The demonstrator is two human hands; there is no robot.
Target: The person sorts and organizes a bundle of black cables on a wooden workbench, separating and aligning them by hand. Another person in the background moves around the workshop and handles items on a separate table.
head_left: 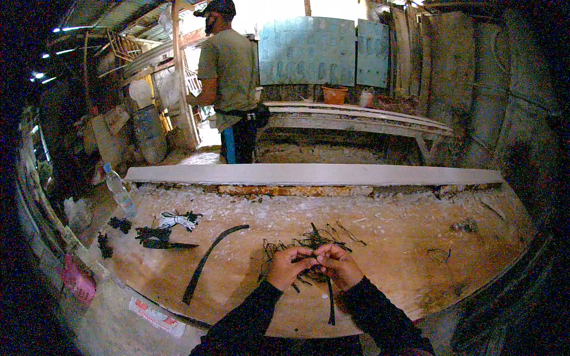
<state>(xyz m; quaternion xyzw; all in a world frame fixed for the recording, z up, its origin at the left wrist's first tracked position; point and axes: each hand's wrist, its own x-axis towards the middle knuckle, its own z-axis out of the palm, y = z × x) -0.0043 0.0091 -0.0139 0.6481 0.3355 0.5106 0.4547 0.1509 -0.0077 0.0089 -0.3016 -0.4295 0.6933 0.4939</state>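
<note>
Both hands met mid-bench: the left hand (287, 266) and right hand (339, 264) pinched one dark strand (313, 256) from the tangled pile (309, 242). It looked like the untangling step. Pulling it free would likely have called for a steady grip.

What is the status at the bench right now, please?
Left hand and right hand together, both pinching a tangle of thin dark strands. Long black strip lies apart to the left. Nothing blocking the hands.

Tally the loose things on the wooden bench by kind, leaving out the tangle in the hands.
Long black strip: 1
White cord bundle: 1
Small dark clumps at the left: 3, roughly, as they blur together
Clear plastic bottle at the bench edge: 1
Total: about 6
</note>
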